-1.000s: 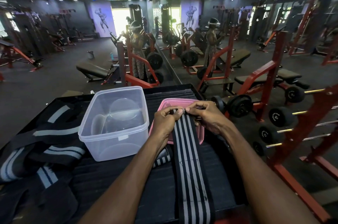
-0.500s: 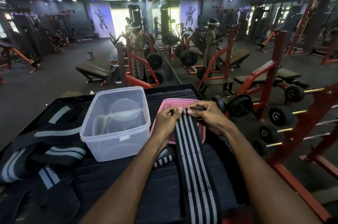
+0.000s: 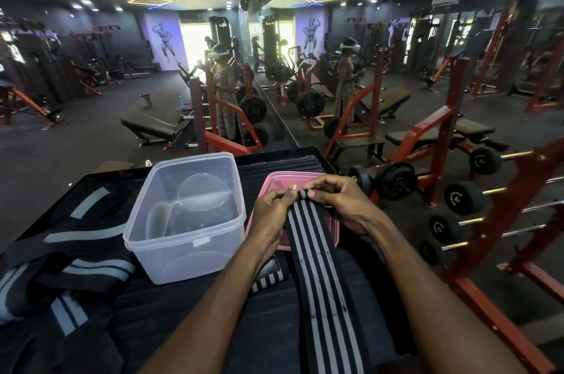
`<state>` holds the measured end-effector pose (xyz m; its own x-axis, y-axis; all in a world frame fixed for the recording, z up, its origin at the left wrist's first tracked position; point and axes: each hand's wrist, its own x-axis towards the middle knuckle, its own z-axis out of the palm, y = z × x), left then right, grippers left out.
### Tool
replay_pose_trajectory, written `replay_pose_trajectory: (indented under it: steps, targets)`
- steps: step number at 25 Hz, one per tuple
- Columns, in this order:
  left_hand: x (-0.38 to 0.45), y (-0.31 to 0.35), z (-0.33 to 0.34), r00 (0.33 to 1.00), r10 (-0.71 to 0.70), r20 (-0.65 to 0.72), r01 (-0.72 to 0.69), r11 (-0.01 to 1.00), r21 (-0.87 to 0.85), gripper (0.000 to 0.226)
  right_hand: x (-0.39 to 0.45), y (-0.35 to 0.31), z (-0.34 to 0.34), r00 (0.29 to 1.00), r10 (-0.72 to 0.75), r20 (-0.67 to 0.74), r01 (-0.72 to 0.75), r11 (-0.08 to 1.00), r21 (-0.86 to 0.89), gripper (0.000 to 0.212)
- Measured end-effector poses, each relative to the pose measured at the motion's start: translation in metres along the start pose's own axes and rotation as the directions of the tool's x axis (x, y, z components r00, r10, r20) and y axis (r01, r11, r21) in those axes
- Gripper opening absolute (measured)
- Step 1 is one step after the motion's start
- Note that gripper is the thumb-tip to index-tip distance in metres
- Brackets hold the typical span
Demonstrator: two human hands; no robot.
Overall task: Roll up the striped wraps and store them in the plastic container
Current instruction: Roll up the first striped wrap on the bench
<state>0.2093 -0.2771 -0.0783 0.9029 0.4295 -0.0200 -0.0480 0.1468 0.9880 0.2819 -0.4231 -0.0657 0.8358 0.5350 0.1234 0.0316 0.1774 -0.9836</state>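
— Wrap first: where is it, and which way does it run?

— Striped wrap (image 3: 317, 266), black with grey stripes, lies stretched on the dark table (image 3: 195, 321). Its long axis runs from 6 o'clock, at the person's body, out toward 12 o'clock. The far end sits over the pink lid (image 3: 332, 236), and that end is what the hands have.

— How do the hands hold it?

— Left hand (image 3: 273, 218) has its fingers curled in, pinching the left corner of the far end against the thumb. Right hand (image 3: 341, 205) does the same on the right corner, fingers bent down over the edge. The two sets of fingertips nearly meet in the middle.

— And the container?

— Clear plastic container (image 3: 186, 215) stands upright and lidless at about 10 o'clock from the hands, just beside the pink lid and the left wrist. I see no wrap inside it.

— Anything else on the table?

— A small striped roll (image 3: 268, 277) under the left forearm, and a loose heap of wraps (image 3: 67, 257) at 9 o'clock, well apart from the hands.

— Any writing?

— A small pale label on the container's near wall, too small to read. The weight plates at 2 o'clock carry marks I can't make out either.
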Motion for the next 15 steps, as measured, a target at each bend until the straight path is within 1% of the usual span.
replay_pose_trajectory:
  steps: [2, 4, 6, 8, 10, 12, 13, 15]
  targets:
    - [0.0013, -0.0017, -0.0001, 1.000, 0.016, 0.001, -0.016, 0.999, 0.050, 0.011, 0.0010, 0.0000, 0.0001, 0.999, 0.036, 0.009, -0.035, 0.999, -0.008, 0.013]
    - [-0.0005, -0.0004, 0.0005, 0.999, 0.049, -0.004, -0.049, 0.997, 0.067, 0.008, 0.0001, -0.0009, 0.0011, 0.997, 0.080, 0.026, -0.079, 0.996, -0.030, 0.010]
    - [-0.0016, 0.0006, 0.0010, 0.998, 0.068, 0.000, -0.068, 0.996, 0.064, 0.009, 0.0001, -0.0016, 0.0009, 0.999, 0.049, 0.017, -0.048, 0.995, -0.091, 0.011]
    - [-0.0019, 0.0008, 0.0005, 0.998, 0.052, 0.029, -0.053, 0.998, 0.033, 0.005, 0.0009, -0.0018, -0.0005, 1.000, -0.022, -0.016, 0.020, 0.992, -0.124, 0.016]
    - [-0.0024, 0.0007, 0.0001, 0.998, 0.040, 0.043, -0.041, 0.999, 0.019, 0.012, 0.0011, -0.0029, -0.0013, 0.998, -0.058, -0.035, 0.054, 0.993, -0.101, 0.020]
    - [-0.0021, 0.0008, -0.0003, 0.998, 0.063, 0.031, -0.064, 0.997, 0.035, 0.009, 0.0020, -0.0025, -0.0017, 0.999, -0.046, -0.023, 0.044, 0.998, -0.054, 0.021]
    - [-0.0015, 0.0002, -0.0008, 0.997, 0.074, 0.028, -0.075, 0.996, 0.044, 0.007, 0.0026, -0.0013, -0.0022, 1.000, -0.019, -0.015, 0.019, 0.999, -0.029, 0.018]
    - [-0.0018, -0.0002, -0.0017, 0.996, 0.084, 0.014, -0.085, 0.995, 0.045, 0.010, 0.0036, 0.0020, -0.0027, 0.999, 0.044, 0.004, -0.044, 0.999, -0.007, 0.007]
